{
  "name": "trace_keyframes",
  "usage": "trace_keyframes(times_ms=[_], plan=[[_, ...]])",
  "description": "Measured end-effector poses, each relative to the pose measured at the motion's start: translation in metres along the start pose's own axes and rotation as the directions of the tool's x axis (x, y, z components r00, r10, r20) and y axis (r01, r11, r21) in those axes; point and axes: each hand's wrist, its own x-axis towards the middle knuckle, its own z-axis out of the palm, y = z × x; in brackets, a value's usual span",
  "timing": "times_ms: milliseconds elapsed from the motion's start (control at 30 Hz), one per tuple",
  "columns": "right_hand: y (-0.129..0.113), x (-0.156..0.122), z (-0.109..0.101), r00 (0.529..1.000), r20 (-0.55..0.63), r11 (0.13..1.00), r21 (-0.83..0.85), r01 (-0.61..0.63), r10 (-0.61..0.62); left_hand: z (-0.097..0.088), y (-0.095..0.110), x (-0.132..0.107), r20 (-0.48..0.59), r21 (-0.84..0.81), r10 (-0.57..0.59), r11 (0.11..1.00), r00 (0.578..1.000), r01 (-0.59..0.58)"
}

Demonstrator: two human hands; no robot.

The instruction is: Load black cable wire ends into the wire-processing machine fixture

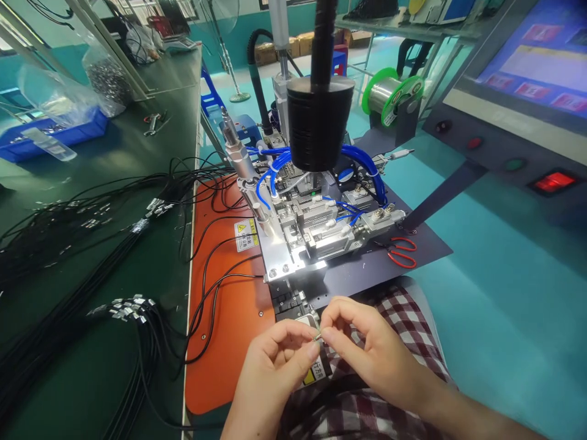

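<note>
My left hand (284, 357) and my right hand (362, 339) meet in front of the machine, fingertips almost touching. Thumb and forefinger of each are closed in a pinch on a small shiny metal piece (317, 335), probably a cable connector; most of it is covered by the fingers. Just beyond the hands is the front rail of the bench machine (316, 232), with blue air tubes and metal slides. A dark cable appears to run below my hands over the checked cloth (389, 421) on my lap.
Bundled black cables with metal ends (135, 308) lie on the green table (174, 110) at left. Thin cables cross the orange board (229, 366). Red-handled cutters (403, 252) rest right of the machine, below a control panel (504, 146). A green wire spool (387, 91) stands behind. A black nozzle (320, 122) hangs overhead.
</note>
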Motion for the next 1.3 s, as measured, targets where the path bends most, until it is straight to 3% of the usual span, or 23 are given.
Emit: trace_keyframes(times_ms=[133,267,400,500,567,667,733,767,833,900,967,1033,1100,1300], plan=[[-0.002,0.002,-0.001,0.992,0.031,0.99,0.07,-0.122,0.12,0.0,0.0,-0.001,0.012,0.076,0.007,0.997,1.0,-0.008],[0.0,0.006,-0.003,0.951,0.157,0.915,0.27,-0.3,0.266,0.001,0.0,-0.002,0.066,0.055,0.004,0.998,0.998,-0.008],[0.003,0.008,-0.004,0.935,0.213,0.886,0.316,-0.339,0.282,0.001,-0.001,-0.002,0.093,0.054,0.01,0.998,0.996,-0.015],[0.005,0.004,-0.002,0.981,0.074,0.973,0.132,-0.188,0.179,0.001,-0.002,-0.001,0.047,0.06,0.042,0.997,0.998,-0.045],[0.006,-0.001,0.0,0.999,-0.036,0.995,-0.095,0.011,-0.014,0.001,-0.003,0.0,0.007,0.059,0.062,0.996,0.998,-0.062],[0.01,-0.007,0.004,0.934,-0.068,0.879,-0.369,0.303,-0.351,0.001,-0.004,-0.001,-0.018,0.037,0.061,0.997,0.998,-0.061],[0.012,-0.008,0.006,0.884,-0.08,0.817,-0.43,0.385,-0.46,0.001,-0.005,-0.001,-0.03,0.015,0.057,0.998,0.998,-0.056],[0.014,-0.009,0.008,0.882,-0.101,0.826,-0.413,0.383,-0.46,0.002,-0.005,-0.002,-0.038,0.003,0.053,0.999,0.998,-0.053],[0.015,-0.008,0.009,0.92,-0.155,0.908,-0.287,0.306,-0.359,0.003,-0.005,-0.001,-0.055,-0.022,0.048,0.999,0.997,-0.05],[0.015,-0.007,0.008,0.973,-0.163,0.984,-0.093,0.152,-0.166,0.003,-0.004,-0.001,-0.061,-0.032,0.04,0.999,0.997,-0.042],[0.014,-0.003,0.004,0.994,-0.1,0.995,0.098,-0.028,0.038,0.003,-0.004,0.0,-0.058,-0.023,0.034,0.999,0.998,-0.035],[0.013,0.003,-0.002,0.985,-0.007,0.958,0.236,-0.165,0.172,0.004,-0.003,-0.001,-0.055,-0.008,0.023,1.0,0.998,-0.024],[0.013,0.008,-0.006,0.974,0.065,0.918,0.324,-0.228,0.218,0.004,-0.002,-0.003,-0.055,0.004,0.018,1.0,0.998,-0.018],[0.015,0.013,-0.008,0.959,0.196,0.854,0.444,-0.273,0.205,0.003,0.0,-0.006,-0.034,0.002,-0.002,1.0,0.999,0.002]])
